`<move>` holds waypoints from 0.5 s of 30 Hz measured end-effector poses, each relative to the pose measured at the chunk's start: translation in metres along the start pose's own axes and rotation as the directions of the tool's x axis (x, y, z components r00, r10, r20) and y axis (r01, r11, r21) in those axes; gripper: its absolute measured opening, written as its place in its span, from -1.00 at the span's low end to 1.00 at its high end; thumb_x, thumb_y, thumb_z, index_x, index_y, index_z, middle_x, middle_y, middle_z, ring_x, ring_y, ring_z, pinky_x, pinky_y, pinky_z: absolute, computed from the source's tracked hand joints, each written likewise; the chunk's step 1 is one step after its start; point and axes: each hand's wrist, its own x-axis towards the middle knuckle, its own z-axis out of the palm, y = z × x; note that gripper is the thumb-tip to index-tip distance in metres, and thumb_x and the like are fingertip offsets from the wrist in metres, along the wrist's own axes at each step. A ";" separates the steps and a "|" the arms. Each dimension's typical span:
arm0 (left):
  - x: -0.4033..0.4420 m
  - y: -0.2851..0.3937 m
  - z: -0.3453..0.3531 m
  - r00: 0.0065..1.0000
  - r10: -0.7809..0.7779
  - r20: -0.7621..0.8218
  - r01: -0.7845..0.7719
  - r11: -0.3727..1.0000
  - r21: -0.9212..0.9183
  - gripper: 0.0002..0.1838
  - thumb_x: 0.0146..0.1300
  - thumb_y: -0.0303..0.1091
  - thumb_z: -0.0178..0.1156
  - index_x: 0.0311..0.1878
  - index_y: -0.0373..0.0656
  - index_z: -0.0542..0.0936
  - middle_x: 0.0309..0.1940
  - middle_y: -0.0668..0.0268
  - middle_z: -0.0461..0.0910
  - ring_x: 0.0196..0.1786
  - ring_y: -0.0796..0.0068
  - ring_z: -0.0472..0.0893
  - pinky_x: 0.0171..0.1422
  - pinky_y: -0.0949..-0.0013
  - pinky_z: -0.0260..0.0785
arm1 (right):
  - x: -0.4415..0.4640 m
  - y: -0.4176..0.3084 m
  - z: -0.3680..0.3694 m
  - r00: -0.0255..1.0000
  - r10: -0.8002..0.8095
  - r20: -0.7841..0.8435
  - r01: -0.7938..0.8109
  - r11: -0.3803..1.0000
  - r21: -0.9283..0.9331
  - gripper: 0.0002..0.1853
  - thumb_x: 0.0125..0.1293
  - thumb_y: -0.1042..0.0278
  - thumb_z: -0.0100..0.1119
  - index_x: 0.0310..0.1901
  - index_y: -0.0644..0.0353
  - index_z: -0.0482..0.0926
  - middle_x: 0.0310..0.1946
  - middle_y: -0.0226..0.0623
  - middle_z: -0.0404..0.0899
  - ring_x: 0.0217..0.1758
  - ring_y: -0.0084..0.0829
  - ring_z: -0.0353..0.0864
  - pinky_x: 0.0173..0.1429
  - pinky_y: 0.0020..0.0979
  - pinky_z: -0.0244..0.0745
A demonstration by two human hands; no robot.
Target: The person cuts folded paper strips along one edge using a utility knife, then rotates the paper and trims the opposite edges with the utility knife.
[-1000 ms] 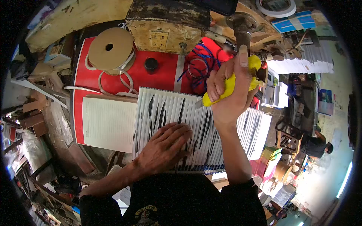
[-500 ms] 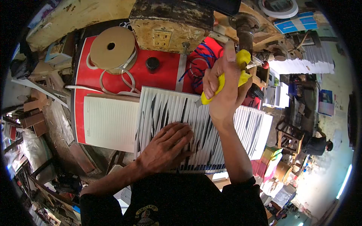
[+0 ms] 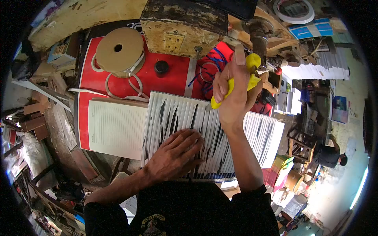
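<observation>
My right hand (image 3: pixel 233 96) is closed around a yellow utility knife (image 3: pixel 253 61), its thumb extended along the top. The knife's short blade points down and left at the upper part of a row of white book spines (image 3: pixel 214 145) with dark gaps between them. Whether the blade touches the spines cannot be made out. Lying flat on the same row, my left hand (image 3: pixel 173 151) has its fingers stretched out and holds nothing. Left of the row, partly under its edge, is a lined paper block (image 3: pixel 116 124).
A large cardboard reel (image 3: pixel 118 39) with white tape stands on the red table cover (image 3: pixel 177 74). Near it are a black round knob (image 3: pixel 161 67) and blue cord (image 3: pixel 202 74). A worn wooden box (image 3: pixel 173 41) sits behind. Far right, another person (image 3: pixel 330 155) is visible.
The view has shifted slightly. My right hand with the utility knife has moved a little left relative to the table; my left hand stays on the spines.
</observation>
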 end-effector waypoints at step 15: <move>-0.003 -0.010 -0.005 0.997 0.025 0.070 -0.024 0.999 -0.025 -0.43 0.37 -0.23 0.31 0.35 -0.30 0.43 0.33 0.01 0.44 0.46 0.02 0.40 0.55 0.02 0.31 | 0.002 -0.015 -0.001 0.995 0.018 -0.099 -0.012 0.998 0.068 -0.48 0.59 -0.27 -0.16 -0.22 0.12 0.31 -0.55 -0.42 0.22 -0.69 -0.55 0.15 -0.63 -0.49 0.17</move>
